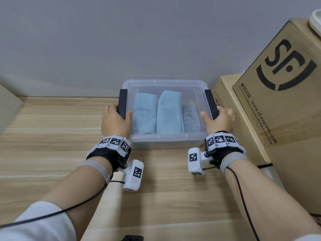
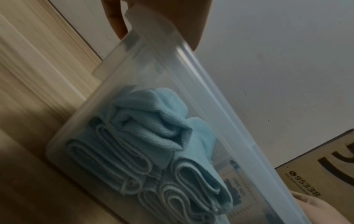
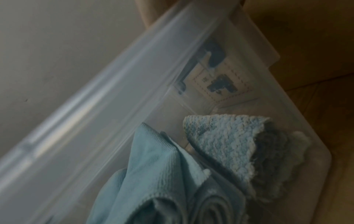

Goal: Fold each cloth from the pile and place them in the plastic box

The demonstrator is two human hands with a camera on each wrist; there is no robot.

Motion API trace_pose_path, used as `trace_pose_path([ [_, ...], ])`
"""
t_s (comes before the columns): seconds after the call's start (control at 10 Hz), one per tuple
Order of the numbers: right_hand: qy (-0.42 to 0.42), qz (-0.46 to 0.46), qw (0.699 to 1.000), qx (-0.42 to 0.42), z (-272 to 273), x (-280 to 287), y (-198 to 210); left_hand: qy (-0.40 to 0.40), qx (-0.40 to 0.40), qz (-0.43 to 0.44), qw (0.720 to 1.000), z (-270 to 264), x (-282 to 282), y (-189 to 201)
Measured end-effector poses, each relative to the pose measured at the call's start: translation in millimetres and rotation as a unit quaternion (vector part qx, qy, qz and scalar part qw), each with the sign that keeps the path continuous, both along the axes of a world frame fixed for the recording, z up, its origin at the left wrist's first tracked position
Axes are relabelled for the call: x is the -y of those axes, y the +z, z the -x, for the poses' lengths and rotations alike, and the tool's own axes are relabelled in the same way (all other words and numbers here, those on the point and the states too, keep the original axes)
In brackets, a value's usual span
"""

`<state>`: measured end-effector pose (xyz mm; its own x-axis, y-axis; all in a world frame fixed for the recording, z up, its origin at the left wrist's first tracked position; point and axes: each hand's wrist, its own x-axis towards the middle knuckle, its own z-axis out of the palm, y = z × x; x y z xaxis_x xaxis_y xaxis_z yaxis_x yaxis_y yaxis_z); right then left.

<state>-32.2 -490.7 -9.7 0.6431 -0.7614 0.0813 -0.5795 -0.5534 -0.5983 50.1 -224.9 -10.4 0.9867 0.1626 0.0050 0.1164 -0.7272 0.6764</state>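
A clear plastic box stands on the wooden surface against the wall, and a clear lid seems to lie on it. Inside lie two folded light blue cloths and a smaller grey-blue fuzzy cloth. My left hand grips the black latch on the box's left side, thumb on the lid side. My right hand grips the black latch on the right side. The left wrist view shows the blue cloths through the box wall. The right wrist view shows the fuzzy cloth.
A large printed cardboard carton and a lower carton stand close to the box's right side. A grey wall runs right behind the box. Bare wooden surface lies left of and in front of it.
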Motion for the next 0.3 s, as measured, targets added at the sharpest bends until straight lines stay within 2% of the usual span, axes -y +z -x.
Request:
trace_pose_path([
  [0.2, -0.03, -0.027, 0.998, -0.037, -1.7, -15.1, 20.4, -0.002, -0.021, -0.025, 0.999, 2.2, 0.8, 7.2],
  [0.3, -0.006, -0.109, 0.985, 0.134, -12.3, -26.3, 56.9, 0.009, -0.016, -0.036, 0.999, 2.8, 2.7, 7.2],
])
